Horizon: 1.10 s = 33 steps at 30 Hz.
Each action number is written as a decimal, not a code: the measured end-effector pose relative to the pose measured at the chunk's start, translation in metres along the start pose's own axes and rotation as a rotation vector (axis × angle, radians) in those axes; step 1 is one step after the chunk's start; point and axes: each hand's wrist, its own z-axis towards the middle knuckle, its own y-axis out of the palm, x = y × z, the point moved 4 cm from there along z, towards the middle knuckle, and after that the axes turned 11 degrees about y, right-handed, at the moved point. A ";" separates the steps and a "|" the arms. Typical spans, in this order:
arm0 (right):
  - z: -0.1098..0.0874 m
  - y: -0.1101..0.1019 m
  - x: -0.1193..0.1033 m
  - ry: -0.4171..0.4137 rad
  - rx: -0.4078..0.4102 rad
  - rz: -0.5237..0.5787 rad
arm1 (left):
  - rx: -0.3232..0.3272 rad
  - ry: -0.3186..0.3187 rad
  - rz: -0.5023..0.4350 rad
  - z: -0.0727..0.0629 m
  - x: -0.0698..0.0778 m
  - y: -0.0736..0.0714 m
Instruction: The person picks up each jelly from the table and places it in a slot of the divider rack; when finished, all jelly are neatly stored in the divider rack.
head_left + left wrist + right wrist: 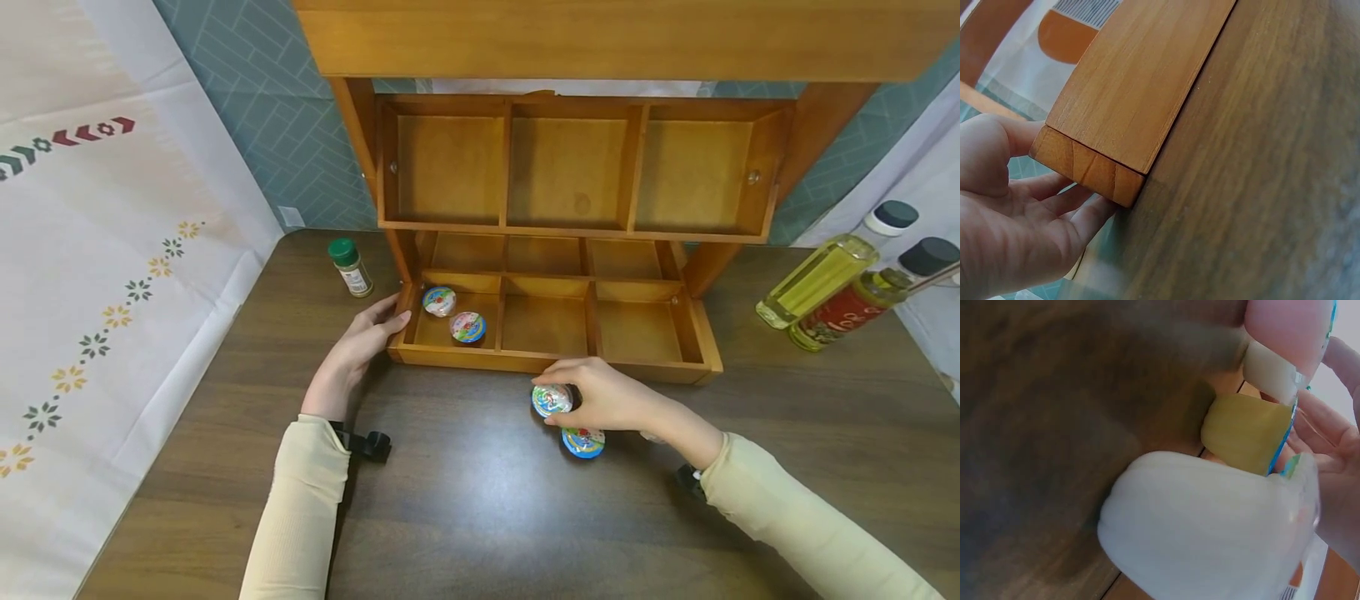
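Note:
My right hand (600, 396) pinches a small foil-lidded jelly cup (552, 400) between thumb and fingers, just in front of the wooden shelf (525, 362). Another jelly cup (583, 443) with a blue-edged lid stands beside it, partly under the hand. In the right wrist view, a white cup (1204, 531), a yellow cup (1244, 434) and a pink cup (1288, 331) appear near the fingers. My left hand (363, 340) grips the shelf's front left corner, thumb on the side wall. Two lidded cups, one pale (439, 301) and one blue-rimmed (468, 327), sit in the lower left compartment.
A green-capped spice jar (351, 268) stands left of the shelf. Two bottles, one of yellow oil (821, 279) and one with a red label (843, 310), are at the right. The upper tray (570, 232) overhangs the lower compartments.

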 end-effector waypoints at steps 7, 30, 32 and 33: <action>-0.001 -0.006 0.000 -0.027 0.020 0.030 | -0.009 0.006 0.002 0.001 0.000 0.003; 0.012 -0.061 -0.006 -0.023 0.107 0.029 | -0.007 0.009 0.022 -0.002 0.001 -0.001; 0.018 -0.065 -0.003 -0.017 0.118 0.012 | -0.008 0.009 0.021 -0.002 0.001 0.000; 0.021 -0.066 -0.002 -0.011 0.121 0.002 | -0.007 0.008 0.021 -0.002 0.001 0.000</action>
